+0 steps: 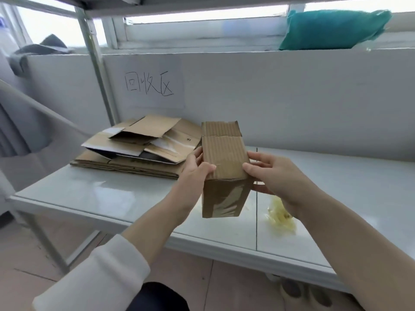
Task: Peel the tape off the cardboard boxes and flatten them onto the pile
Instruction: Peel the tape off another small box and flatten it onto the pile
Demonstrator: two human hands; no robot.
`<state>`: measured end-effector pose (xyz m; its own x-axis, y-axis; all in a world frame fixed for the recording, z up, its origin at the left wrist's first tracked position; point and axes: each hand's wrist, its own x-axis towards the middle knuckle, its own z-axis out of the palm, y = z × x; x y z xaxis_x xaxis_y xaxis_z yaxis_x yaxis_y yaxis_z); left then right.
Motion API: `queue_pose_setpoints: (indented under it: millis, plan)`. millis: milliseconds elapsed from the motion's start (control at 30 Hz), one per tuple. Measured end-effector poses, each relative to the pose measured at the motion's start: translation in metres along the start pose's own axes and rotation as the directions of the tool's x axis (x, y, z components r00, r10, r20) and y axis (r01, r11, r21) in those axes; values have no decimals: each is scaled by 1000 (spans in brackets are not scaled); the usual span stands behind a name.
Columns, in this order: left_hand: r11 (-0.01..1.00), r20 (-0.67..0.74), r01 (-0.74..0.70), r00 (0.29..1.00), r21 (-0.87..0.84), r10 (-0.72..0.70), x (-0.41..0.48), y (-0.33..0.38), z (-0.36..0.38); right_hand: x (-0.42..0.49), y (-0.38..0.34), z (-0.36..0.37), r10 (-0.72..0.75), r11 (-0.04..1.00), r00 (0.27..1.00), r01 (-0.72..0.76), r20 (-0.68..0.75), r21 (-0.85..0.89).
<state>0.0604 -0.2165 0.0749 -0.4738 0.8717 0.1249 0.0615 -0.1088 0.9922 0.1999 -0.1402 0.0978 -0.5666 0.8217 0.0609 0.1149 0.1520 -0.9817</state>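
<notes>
White table (89, 198) is carrying pile (139, 142) left of box (224, 153); we're gripping box w/ left hand (195, 169) & right hand (274, 176); crumpled tape (280, 216) lying right of box.

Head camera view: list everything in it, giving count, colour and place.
cardboard box: one, brown, glossy tape on its near face, held above the table's front
cardboard pile: one, brown with white pieces, flattened, back left of the table
crumpled wad: one, yellowish, on the table right of the box
table: one, pale white, across the middle
paper sign: one, white, handwritten, on the back panel
cloth bundle: one, teal, on the sill, top right
grey cloth: one, top left
left grip: bare hand, white sleeve, on the box's left side
right grip: bare hand, on the box's right side
</notes>
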Motion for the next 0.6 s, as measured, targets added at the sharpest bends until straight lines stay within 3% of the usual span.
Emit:
queue_pose_setpoints:
  millis: [167, 367, 600]
  plan:
    - [996, 100, 91, 991, 19, -92, -5, -26, -3, 5, 12, 3, 151, 987, 986, -146, 70, -63]
    - [994, 197, 106, 974, 39, -112, 4, -37, 1, 10, 22, -5, 195, 979, 981, -194, 12, -61]
    - [991, 183, 125, 974, 54, -133, 12, -37, 7, 15, 23, -4, 196, 973, 981, -195, -3, -124]
